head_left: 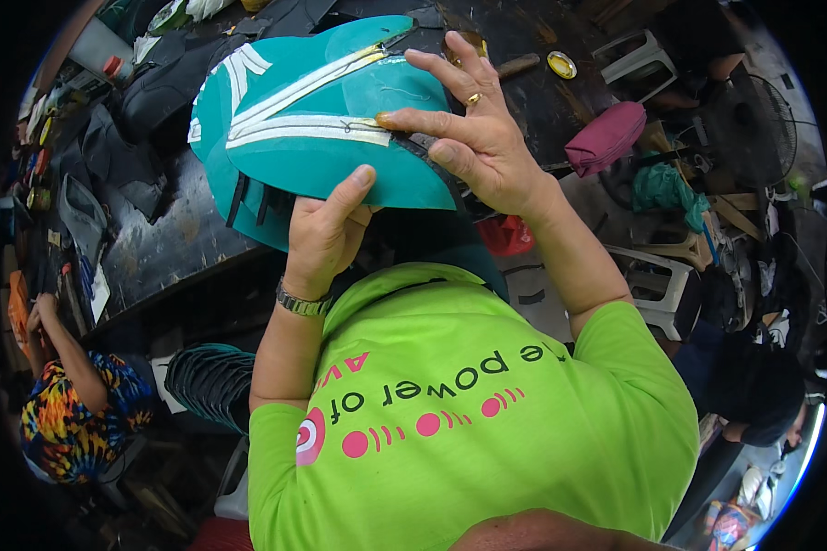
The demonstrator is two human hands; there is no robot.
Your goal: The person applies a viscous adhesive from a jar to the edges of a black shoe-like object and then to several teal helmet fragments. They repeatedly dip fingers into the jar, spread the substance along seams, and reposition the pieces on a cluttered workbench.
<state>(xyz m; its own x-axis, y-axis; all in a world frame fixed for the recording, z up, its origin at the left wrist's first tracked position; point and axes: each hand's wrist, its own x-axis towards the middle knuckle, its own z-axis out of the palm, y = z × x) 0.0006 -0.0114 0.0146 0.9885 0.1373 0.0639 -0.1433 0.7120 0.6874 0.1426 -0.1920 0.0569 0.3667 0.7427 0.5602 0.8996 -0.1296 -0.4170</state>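
Note:
Over the table's front edge, my left hand (326, 234) grips a curved teal sheet panel (331, 170), thumb on top and fingers underneath. Two long white strips (308, 130) form a V on it, meeting toward the left. My right hand (492, 138) has its fingers spread above the panel's right end. Its index fingertip, coated in yellowish-brown glue, touches the end of the lower strip. The upper strip's end also has yellow glue (377, 53). More teal layers with shorter white strips lie beneath and behind at the left. Dark tabs hang under the panel.
The black worktable (179, 262) carries dark cut pieces (124, 151) and an open yellow-rimmed container (561, 64). A stack of dark, teal-edged pieces (209, 381) lies left of me. At right are a pink pouch (606, 138), a white stool (657, 285) and a fan (758, 129). Another person (83, 413) works at left.

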